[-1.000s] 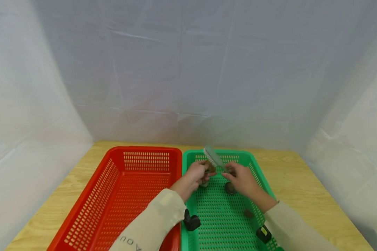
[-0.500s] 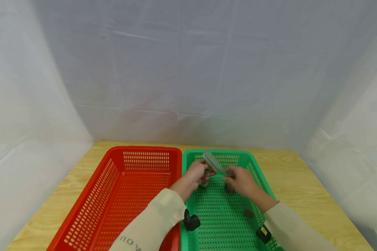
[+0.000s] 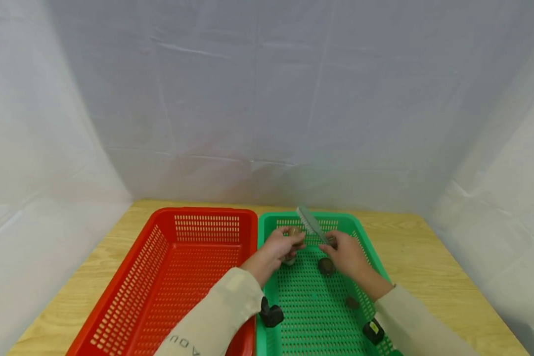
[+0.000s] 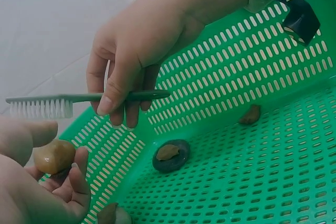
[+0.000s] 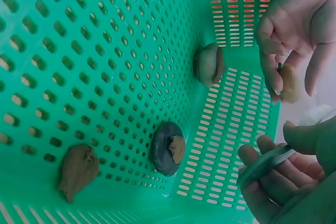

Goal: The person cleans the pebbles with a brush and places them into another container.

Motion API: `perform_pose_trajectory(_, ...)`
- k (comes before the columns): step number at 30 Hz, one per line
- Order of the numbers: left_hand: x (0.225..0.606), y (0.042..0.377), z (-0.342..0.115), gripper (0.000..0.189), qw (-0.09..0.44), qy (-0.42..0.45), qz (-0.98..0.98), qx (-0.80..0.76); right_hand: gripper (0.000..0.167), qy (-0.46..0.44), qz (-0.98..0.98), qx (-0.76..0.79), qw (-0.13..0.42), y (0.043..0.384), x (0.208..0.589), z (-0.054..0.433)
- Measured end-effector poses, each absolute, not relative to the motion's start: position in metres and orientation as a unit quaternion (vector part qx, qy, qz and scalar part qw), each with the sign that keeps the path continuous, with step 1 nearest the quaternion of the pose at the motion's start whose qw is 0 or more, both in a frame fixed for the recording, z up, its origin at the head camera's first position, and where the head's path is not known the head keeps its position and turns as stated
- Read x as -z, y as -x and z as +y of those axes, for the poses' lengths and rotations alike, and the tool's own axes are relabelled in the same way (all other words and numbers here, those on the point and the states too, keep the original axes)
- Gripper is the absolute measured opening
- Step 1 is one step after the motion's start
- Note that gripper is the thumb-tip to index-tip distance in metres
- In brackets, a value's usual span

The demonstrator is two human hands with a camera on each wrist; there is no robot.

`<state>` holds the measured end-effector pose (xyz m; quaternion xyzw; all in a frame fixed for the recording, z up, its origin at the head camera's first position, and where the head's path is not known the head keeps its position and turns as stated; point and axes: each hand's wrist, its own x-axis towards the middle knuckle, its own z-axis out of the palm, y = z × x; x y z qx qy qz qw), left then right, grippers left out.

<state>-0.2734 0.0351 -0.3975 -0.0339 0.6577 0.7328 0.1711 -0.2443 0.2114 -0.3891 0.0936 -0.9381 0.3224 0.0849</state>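
In the head view my left hand (image 3: 273, 249) is over the far left part of the green basket (image 3: 356, 222). Its fingers hold a smooth yellow-brown stone (image 4: 55, 156). My right hand (image 3: 347, 254) grips the handle of a green brush (image 3: 310, 222) with white bristles. In the left wrist view the bristles (image 4: 42, 108) point down, above the stone and apart from it. Beneath the hands, a dark round stone (image 4: 172, 163) lies in the basket with a brown leaf-like scrap (image 5: 177, 149) on it. Another greenish stone (image 5: 207, 65) with a brown scrap against it sits near the basket wall.
A brown dried leaf (image 5: 79, 170) lies on the green basket's floor near its right wall. Directly left stands a red basket (image 3: 252, 222), side by side with the green one. Both are on a wooden table (image 3: 405, 247), with white sheeting (image 3: 267, 109) behind and at the sides.
The brush first dipped toward the stone in the left hand, then lifted up and right, away from it. The stone now shows more clearly. The left hand stays almost in place.
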Motion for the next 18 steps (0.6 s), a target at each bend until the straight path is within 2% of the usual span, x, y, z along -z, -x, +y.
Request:
perform_pose_trajectory(8, 0.3980, 0.2730, 0.0354, 0.051, 0.155, 0.025, 0.663, -0.732, 0.027, -0.102, -0.935, -0.328, 0.090, 0.2448, 0.3888, 0.2120)
perform_pose_trajectory(13, 0.3964, 0.2715, 0.0344, 0.051, 0.159, 0.024, 0.664, -0.731, 0.028, -0.136, -0.925, -0.338, 0.104, 0.2431, 0.3889, 0.2107)
perform_pose_trajectory(18, 0.3960, 0.2712, 0.0336, 0.050, 0.164, 0.033, 0.648, -0.743, 0.027, -0.153, -0.918, -0.355, 0.095, 0.2436, 0.3891, 0.2086)
